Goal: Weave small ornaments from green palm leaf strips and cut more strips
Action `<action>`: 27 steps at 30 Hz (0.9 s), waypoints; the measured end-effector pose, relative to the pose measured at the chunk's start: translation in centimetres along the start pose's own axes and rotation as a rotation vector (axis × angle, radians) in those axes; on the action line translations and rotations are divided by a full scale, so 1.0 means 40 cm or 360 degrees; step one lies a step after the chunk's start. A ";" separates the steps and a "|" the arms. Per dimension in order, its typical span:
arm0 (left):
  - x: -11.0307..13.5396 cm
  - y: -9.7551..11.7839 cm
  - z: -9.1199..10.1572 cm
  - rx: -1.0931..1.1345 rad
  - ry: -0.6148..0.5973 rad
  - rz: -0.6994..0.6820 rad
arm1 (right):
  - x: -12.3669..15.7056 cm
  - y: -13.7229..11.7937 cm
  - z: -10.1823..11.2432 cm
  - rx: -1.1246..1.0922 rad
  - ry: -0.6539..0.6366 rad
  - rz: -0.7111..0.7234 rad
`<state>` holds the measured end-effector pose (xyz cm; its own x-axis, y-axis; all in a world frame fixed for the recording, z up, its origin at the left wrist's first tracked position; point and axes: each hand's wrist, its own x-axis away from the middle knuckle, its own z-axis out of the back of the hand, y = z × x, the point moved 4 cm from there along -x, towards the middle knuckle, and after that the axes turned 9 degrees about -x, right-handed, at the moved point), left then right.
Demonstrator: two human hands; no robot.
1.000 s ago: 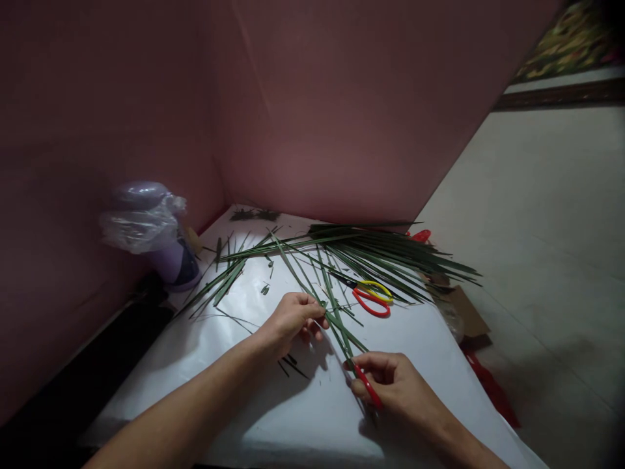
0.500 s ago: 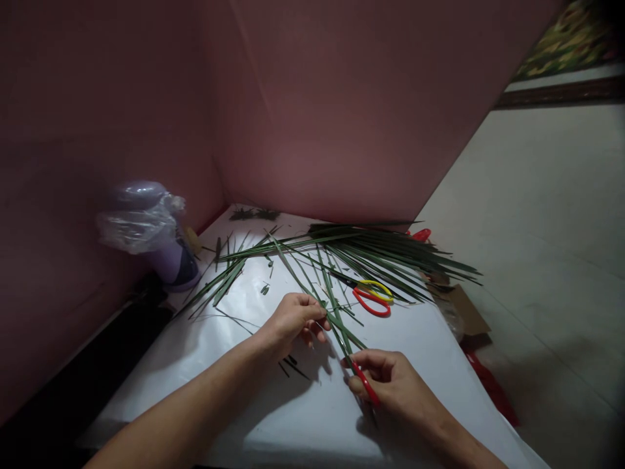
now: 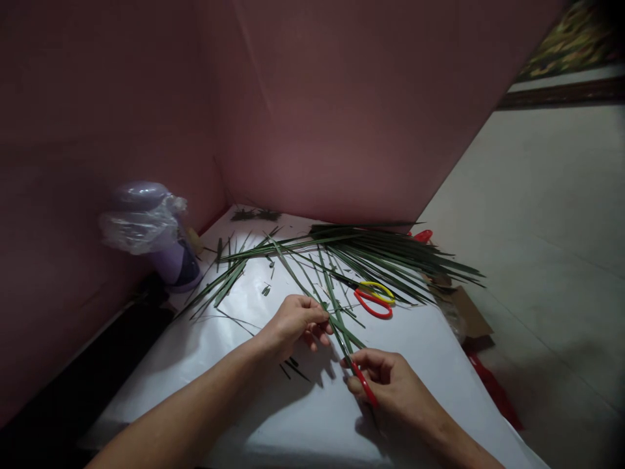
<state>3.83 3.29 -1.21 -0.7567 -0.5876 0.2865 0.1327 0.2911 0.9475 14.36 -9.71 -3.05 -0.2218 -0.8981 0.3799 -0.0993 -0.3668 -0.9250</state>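
My left hand (image 3: 305,320) pinches a long green leaf strip (image 3: 299,277) between thumb and fingertips, above the white tabletop. Just to the right and nearer to me, my right hand (image 3: 383,376) grips a slim red-handled tool (image 3: 364,384); a metal part shows at its front, but its exact kind is unclear. That front end lies along the leaf strips, close to my left fingertips. Other strips cross beneath and beside the held one. Beyond my right hand lie scissors (image 3: 375,299) with a red and a yellow handle loop, their dark blades pointing to the upper left.
A large bundle of long green leaves (image 3: 385,251) spreads over the table's back right. Shorter strips (image 3: 229,280) and scraps lie left. Two dark spiky leaf pieces (image 3: 256,213) sit in the far corner. A purple plastic-wrapped container (image 3: 178,260) stands left; a cardboard box (image 3: 471,312) is beyond the right edge.
Almost nothing differs. The whole view has shifted very slightly, and both hands keep their hold and place among the strips.
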 end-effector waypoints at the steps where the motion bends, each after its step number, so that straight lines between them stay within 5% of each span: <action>1: 0.000 0.000 0.000 0.0000 -0.0005 -0.0002 | 0.000 -0.001 0.001 0.0012 -0.0004 0.0002; 27: 0.003 -0.001 -0.002 0.0044 0.0057 0.0020 | -0.008 -0.003 0.002 0.0062 -0.0019 0.0120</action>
<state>3.77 3.15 -1.18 -0.7315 -0.6103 0.3040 0.1241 0.3192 0.9395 14.53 -9.41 -3.06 -0.2154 -0.9262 0.3094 -0.0446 -0.3071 -0.9506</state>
